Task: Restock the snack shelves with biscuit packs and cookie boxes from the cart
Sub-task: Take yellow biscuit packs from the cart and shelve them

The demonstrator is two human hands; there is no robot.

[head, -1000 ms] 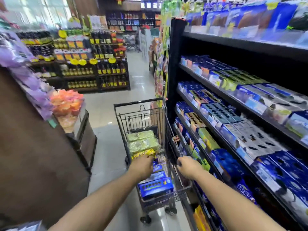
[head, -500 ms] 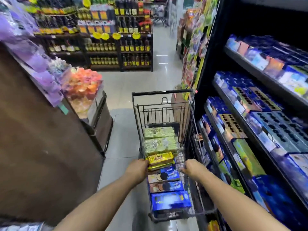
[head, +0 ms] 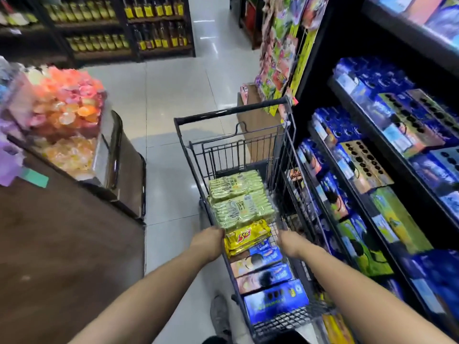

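The left hand (head: pixel 208 240) and right hand (head: pixel 289 240) sit on the 2 side rims of the black wire cart (head: pixel 231 114), fingers hidden, likely steadying it beside the snack shelves (head: pixel 407 165), yellow biscuit packs (head: pixel 247 237) and blue cookie boxes (head: pixel 275 302) inside.

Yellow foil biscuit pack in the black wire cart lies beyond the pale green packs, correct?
No: the head view shows the yellow foil biscuit pack in the black wire cart lying on the near side of the pale green packs.
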